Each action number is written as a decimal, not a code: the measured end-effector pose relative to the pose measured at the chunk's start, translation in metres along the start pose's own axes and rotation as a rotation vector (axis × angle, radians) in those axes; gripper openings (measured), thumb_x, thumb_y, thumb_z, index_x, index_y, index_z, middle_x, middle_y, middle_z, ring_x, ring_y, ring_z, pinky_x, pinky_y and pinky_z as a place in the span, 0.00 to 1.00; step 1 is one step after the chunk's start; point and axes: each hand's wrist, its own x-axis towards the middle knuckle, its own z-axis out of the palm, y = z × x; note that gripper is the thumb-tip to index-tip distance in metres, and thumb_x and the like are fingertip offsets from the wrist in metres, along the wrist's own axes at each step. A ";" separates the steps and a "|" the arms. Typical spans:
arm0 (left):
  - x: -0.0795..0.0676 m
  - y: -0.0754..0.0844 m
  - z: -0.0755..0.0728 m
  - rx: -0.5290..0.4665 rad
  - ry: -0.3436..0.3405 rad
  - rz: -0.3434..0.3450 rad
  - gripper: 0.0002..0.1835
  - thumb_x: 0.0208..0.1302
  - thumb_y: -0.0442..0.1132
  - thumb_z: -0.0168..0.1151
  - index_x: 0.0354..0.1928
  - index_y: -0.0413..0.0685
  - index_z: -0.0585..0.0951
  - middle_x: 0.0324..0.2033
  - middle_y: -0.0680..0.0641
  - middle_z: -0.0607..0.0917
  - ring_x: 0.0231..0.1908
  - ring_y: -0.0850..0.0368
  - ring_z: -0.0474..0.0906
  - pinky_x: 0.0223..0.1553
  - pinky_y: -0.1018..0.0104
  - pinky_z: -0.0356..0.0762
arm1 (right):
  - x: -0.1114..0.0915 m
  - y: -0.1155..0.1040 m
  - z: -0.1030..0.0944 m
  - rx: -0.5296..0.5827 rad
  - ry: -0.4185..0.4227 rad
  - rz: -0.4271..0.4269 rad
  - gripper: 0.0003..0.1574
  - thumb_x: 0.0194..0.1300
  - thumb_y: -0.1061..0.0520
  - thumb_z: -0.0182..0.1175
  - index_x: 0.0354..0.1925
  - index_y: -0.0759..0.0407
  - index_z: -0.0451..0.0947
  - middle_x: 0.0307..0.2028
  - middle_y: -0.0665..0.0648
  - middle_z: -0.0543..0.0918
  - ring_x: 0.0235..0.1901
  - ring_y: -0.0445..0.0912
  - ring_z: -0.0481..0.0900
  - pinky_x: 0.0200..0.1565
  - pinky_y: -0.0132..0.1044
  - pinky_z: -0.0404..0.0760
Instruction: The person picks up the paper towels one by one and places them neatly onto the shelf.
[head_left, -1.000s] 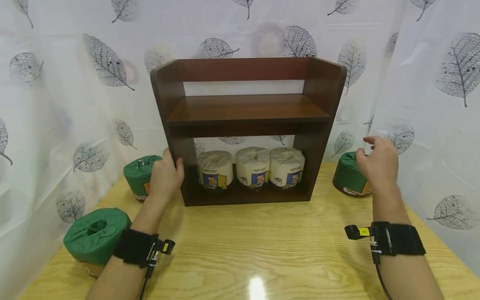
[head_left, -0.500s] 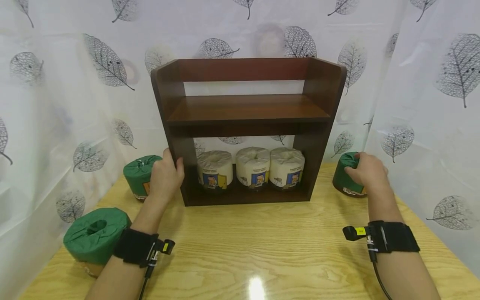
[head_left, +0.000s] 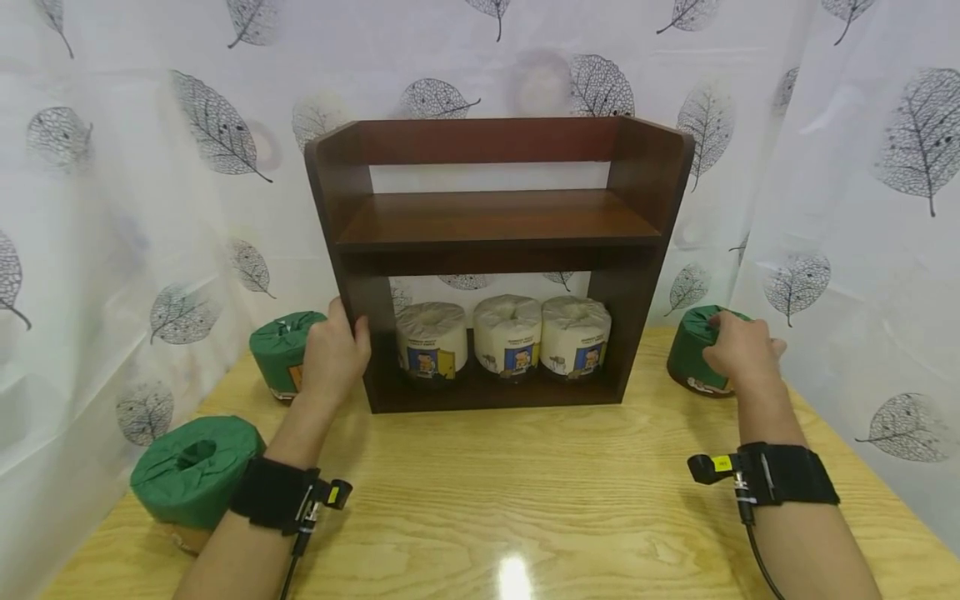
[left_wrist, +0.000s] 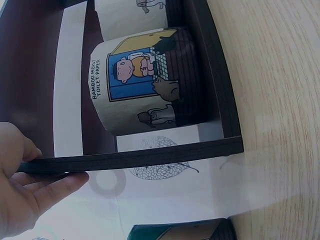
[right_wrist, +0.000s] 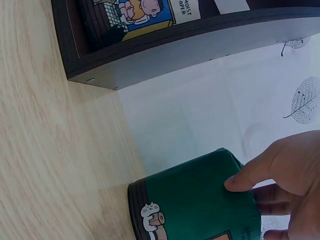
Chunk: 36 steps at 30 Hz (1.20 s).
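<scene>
My left hand (head_left: 335, 354) grips the left side panel of a dark brown wooden shelf (head_left: 498, 218); in the left wrist view the thumb lies inside the panel and the fingers (left_wrist: 62, 192) outside it. At the right, my right hand (head_left: 742, 346) holds a green-wrapped toilet paper roll (right_wrist: 195, 197) by its top, the thumb on its side. This roll stands upright on the table. On the lower shelf stand three cream-wrapped rolls: a left roll (head_left: 432, 342), a middle roll (head_left: 507, 333) and a right roll (head_left: 576, 335).
Left of the shelf is another green roll (head_left: 281, 350), partly behind my left hand. A nearer green roll (head_left: 197, 467) stands beside my left forearm. The light wooden table (head_left: 480, 483) runs up to a white leaf-patterned curtain (head_left: 480, 50) at the back and sides.
My right hand has come down from above the right green roll and taken hold of its top. The left hand stays on the shelf panel.
</scene>
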 end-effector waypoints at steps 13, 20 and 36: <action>0.000 0.001 0.000 0.005 0.005 0.003 0.18 0.63 0.39 0.52 0.47 0.30 0.67 0.24 0.27 0.78 0.26 0.32 0.77 0.23 0.42 0.74 | -0.002 -0.004 -0.005 -0.034 0.044 -0.047 0.29 0.50 0.49 0.63 0.46 0.67 0.72 0.38 0.72 0.77 0.37 0.67 0.66 0.40 0.65 0.55; -0.001 0.001 0.000 0.006 0.004 0.006 0.18 0.63 0.39 0.51 0.47 0.29 0.67 0.24 0.27 0.78 0.26 0.32 0.77 0.22 0.42 0.74 | -0.004 -0.012 -0.006 -0.027 0.018 -0.048 0.30 0.49 0.47 0.65 0.44 0.66 0.74 0.37 0.70 0.78 0.35 0.63 0.70 0.41 0.63 0.55; 0.000 0.000 0.000 0.004 0.006 0.012 0.17 0.63 0.39 0.51 0.46 0.29 0.68 0.25 0.28 0.78 0.25 0.34 0.78 0.21 0.44 0.75 | -0.008 -0.040 -0.009 -0.044 -0.116 -0.208 0.38 0.48 0.39 0.66 0.46 0.67 0.72 0.40 0.70 0.78 0.37 0.61 0.75 0.36 0.54 0.76</action>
